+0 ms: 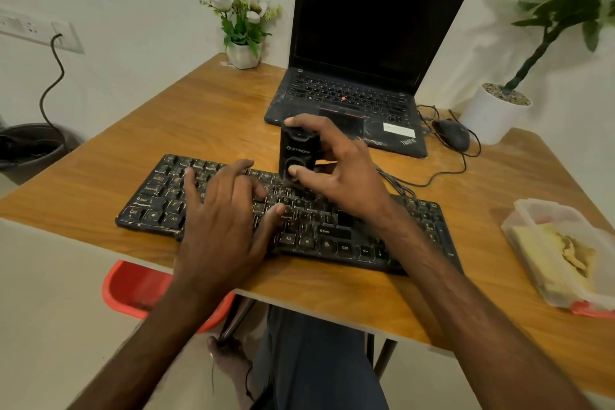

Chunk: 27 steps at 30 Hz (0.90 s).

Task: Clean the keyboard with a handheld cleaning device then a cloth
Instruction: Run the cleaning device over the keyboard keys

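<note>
A dusty black keyboard (159, 206) lies across the wooden table (213, 116) in front of me. My left hand (223, 213) rests flat on its left-middle keys, fingers spread, holding nothing. My right hand (336, 170) grips a small black handheld cleaning device (298, 151), held upright with its lower end on the keys near the keyboard's top row. A yellowish cloth (562, 256) lies in a clear plastic container (532, 210) at the right.
An open black laptop (359, 43) stands behind the keyboard, with a black mouse (452, 133) and cable to its right. A white flower pot (244, 55) sits at the back, a large potted plant (496, 113) at the right. A red chair (133, 289) is under the table's front edge.
</note>
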### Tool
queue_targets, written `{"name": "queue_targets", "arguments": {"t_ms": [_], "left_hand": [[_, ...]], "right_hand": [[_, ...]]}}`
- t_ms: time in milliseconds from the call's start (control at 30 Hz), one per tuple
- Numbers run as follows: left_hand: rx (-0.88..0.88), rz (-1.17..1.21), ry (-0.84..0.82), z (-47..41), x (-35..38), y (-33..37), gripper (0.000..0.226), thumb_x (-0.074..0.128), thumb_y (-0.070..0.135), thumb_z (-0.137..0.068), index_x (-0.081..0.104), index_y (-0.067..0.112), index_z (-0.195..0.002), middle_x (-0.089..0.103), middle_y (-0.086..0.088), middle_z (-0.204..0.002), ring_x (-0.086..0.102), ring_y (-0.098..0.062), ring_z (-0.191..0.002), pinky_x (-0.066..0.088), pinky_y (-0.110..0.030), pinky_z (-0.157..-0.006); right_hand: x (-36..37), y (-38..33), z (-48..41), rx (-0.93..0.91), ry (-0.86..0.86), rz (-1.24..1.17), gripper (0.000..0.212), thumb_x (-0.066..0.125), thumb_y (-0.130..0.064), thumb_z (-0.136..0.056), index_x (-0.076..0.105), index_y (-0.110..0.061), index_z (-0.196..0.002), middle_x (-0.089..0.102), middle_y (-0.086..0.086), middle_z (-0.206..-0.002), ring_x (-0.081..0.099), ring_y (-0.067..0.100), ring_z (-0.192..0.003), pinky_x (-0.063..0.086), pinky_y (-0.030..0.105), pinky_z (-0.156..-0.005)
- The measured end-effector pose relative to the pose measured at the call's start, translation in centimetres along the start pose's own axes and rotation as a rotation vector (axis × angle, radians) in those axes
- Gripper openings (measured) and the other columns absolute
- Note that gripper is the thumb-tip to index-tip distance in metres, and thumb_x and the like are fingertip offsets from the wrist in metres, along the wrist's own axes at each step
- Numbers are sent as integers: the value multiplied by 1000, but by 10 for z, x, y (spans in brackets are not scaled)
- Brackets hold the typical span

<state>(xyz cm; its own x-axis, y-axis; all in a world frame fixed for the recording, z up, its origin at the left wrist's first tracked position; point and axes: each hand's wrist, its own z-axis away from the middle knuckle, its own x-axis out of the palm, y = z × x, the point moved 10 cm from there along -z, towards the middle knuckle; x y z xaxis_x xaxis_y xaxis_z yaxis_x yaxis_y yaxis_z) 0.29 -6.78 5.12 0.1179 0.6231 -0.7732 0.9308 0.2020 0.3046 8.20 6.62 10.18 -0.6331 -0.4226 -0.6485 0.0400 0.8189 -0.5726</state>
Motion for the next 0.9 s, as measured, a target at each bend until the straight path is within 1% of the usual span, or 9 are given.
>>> {"name": "queue_targets", "arguments": {"t_ms": [167,267,333,433,567,667,733,833,900], "left_hand": [[-30,-45,-49,-1,7,-4,33,38,47,-100,53,18,-106,53,-11,-138,50,-26,-132,16,-69,-116],[-31,-78,-85,-1,10,-4,35,36,49,-99,55,20,-103,52,-12,-140,51,-28,-130,17,-70,-115],[-35,-89,-85,-1,10,-5,36,36,50,-99,56,20,-101,53,-12,-139,53,-28,-128,17,-71,-115],[-17,-99,-94,-1,12,-3,36,36,50,-100,56,20,-99,55,-12,-135,56,-28,-124,18,-73,-113],[-14,-89,-108,-1,13,-3,36,33,51,-101,54,22,-97,56,-11,-135,58,-27,-121,17,-73,-113],[-1,-91,-102,-1,13,-2,37,31,51,-101,54,22,-95,56,-9,-135,58,-26,-121,17,-73,-114],[9,-92,-103,-1,13,-1,38,30,51,-102,55,22,-94,57,-8,-134,58,-25,-119,16,-73,-114],[10,-85,-108,-1,14,-1,40,29,51,-102,55,21,-94,58,-8,-133,59,-24,-119,15,-72,-115],[8,-91,-120,0,16,-2,40,29,52,-103,55,22,-94,58,-8,-133,59,-24,-119,16,-73,-114]], "right_hand": [[-8,18,-4,50,38,113,63,74,-16,-86,45,-25,-142,60,5,-129,65,13,-105,60,29,-80],[-20,19,-2,88,98,34,62,75,-13,-85,48,-25,-139,60,-1,-127,65,8,-104,59,23,-80],[-10,6,1,49,45,-38,61,75,-13,-85,48,-25,-138,59,-2,-128,65,8,-105,59,21,-77],[3,1,-1,-15,-48,53,61,74,-15,-86,47,-24,-140,58,-2,-130,64,11,-107,59,27,-82],[-15,21,-7,61,51,114,62,73,-15,-86,46,-28,-140,60,2,-129,64,12,-106,60,32,-81],[-10,16,2,76,63,-55,61,75,-13,-85,48,-29,-137,59,0,-127,66,9,-104,60,23,-75],[-3,16,7,55,33,-14,62,75,-15,-86,46,-29,-139,59,3,-128,65,10,-104,59,22,-75],[-20,30,3,114,100,90,64,75,-15,-85,46,-29,-140,60,3,-129,65,9,-104,60,28,-80],[-29,34,5,149,152,11,62,76,-13,-84,48,-28,-138,59,-4,-127,65,8,-106,60,30,-82]]}}
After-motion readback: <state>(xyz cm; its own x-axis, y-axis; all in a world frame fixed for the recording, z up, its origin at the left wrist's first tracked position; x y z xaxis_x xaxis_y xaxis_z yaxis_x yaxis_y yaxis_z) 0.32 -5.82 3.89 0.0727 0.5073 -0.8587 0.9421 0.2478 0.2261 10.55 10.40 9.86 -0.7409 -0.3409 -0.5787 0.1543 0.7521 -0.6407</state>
